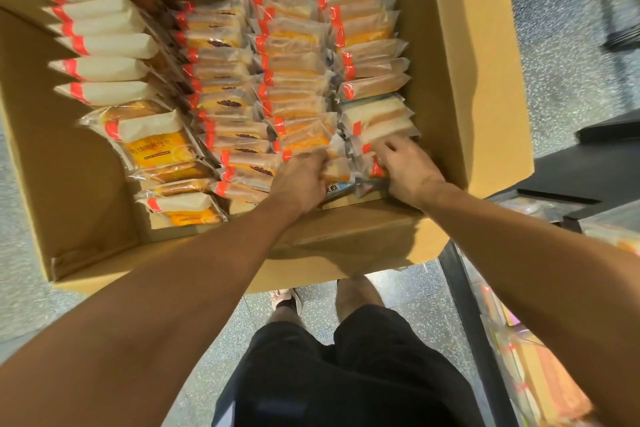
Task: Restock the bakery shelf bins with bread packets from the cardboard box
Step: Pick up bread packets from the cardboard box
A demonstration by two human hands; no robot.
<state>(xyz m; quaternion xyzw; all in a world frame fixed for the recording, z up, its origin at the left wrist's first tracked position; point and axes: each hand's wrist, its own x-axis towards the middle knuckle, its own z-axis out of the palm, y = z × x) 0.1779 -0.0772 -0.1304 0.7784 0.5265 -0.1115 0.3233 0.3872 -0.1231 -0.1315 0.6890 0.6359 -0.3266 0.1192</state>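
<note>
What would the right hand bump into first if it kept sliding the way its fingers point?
Probably the pale white bread packets just beyond its fingers. The right hand points up the right-hand row in the cardboard box, and those packets look nearest, though depth is hard to judge.

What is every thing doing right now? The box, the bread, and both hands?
cardboard box: open, flaps folded out, standing on the floor, mostly full.
bread packets: sealed, packed on edge in rows inside the box.
yellow-label packets: sealed, lying looser at the near left of the box.
left hand: fingers curled into the packets at the near right corner.
right hand: fingers curled round packets in that same corner.
</note>
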